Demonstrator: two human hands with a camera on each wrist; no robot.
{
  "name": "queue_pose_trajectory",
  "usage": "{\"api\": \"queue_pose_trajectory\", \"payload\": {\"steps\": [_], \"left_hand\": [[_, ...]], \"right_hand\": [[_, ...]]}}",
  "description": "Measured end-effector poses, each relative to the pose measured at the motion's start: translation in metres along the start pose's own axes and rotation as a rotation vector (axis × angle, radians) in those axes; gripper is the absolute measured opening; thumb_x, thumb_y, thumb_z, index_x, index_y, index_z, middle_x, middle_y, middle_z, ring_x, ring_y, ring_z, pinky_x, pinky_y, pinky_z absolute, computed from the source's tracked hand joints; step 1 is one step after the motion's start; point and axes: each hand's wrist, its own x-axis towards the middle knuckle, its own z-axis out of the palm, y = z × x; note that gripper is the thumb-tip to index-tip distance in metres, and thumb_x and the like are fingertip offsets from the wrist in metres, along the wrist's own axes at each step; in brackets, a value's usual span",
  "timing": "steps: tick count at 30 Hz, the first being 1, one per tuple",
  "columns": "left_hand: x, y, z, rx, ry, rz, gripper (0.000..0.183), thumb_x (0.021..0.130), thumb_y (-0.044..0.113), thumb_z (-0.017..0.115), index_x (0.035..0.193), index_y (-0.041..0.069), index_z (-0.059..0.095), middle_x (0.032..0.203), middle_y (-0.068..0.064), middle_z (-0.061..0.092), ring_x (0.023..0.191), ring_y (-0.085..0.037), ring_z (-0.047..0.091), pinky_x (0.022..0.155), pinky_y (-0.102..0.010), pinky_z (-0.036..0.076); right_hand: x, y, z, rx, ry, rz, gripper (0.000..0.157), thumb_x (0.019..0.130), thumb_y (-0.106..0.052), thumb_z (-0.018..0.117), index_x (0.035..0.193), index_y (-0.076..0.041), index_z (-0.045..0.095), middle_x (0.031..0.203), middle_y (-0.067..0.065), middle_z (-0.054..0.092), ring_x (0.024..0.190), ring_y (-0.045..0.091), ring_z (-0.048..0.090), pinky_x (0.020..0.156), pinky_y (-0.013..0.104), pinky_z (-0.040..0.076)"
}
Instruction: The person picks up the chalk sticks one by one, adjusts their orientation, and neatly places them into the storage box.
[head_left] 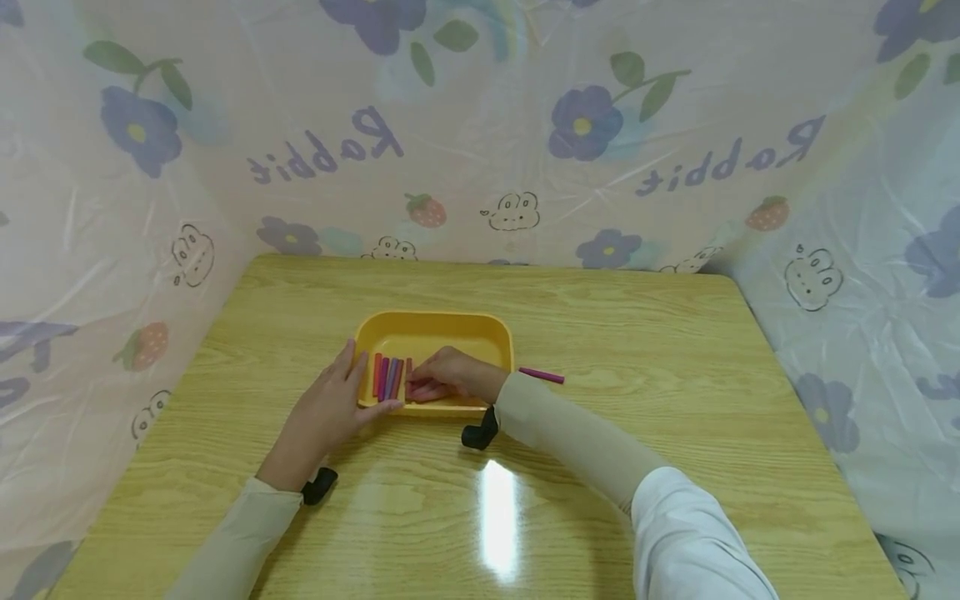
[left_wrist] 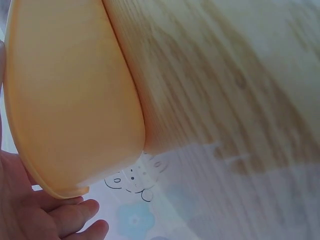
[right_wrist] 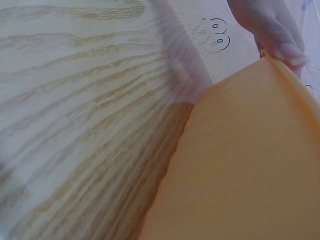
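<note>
A yellow plastic tray [head_left: 435, 318] stands on the table, with a row of thin crayon-like sticks [head_left: 386, 379] in red, purple, blue-grey and brown lying side by side at its left end. My left hand [head_left: 330, 404] holds the tray's front left corner, thumb over the front rim and fingers along the left end. Inside the tray, my right hand [head_left: 446, 375] pinches a reddish-brown stick [head_left: 408, 379] just right of the row. The right palm hides part of the tray floor. Both wrist views show mostly the tray's outer wall [left_wrist: 75, 100].
A single purple stick [head_left: 542, 376] lies on the wooden table [head_left: 600, 500] to the right of the tray, near the right forearm. Patterned curtains [head_left: 480, 125] enclose the table at the back and sides. Black wrist mounts [head_left: 480, 430] hang below both wrists.
</note>
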Motion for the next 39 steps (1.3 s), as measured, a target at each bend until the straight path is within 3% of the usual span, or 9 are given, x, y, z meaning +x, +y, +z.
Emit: {"api": "queue_pose_trajectory", "payload": {"steps": [39], "left_hand": [[0.0008,0.0012,-0.0004,0.002,-0.003,-0.003,0.105,0.078,0.075,0.045,0.144,-0.005,0.027,0.150,-0.026,0.009,0.131,-0.045,0.027,0.100,-0.054,0.034]], "right_hand": [[-0.0018,-0.0018,-0.0010,0.046,-0.005,-0.026,0.022,0.091,-0.011,0.059,0.091,0.009,0.069,0.084,0.021,0.068,0.068,0.024,0.069,0.063,0.032,0.056]]}}
